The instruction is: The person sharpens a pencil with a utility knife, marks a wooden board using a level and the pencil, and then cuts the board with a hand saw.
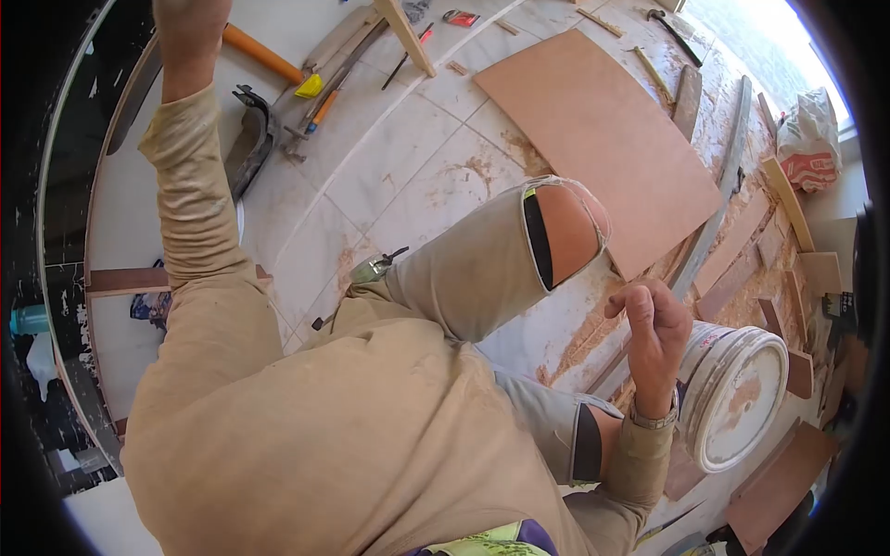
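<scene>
My right hand (654,334), with a metal watch (656,420) at its wrist, is raised over the floor by my knees. Its fingers are curled in with the thumb up, and I see nothing in them. Right beside it stands a white lidded bucket (742,394). Just beyond the hand, a large thin wooden panel (603,153) lies on the tiles. My left hand (192,13) reaches far forward and is cut off by the top edge. Its fingers are out of sight. Near that wrist lie an orange-handled tool (264,56) and a dark curved piece (248,139).
Several wood strips and offcuts (732,250) litter the dusty tiled floor (399,176) on the right. A hammer (675,35) lies at the back. A white and red plastic bag (808,144) sits by the wall. A wooden leg (405,35) stands at the top.
</scene>
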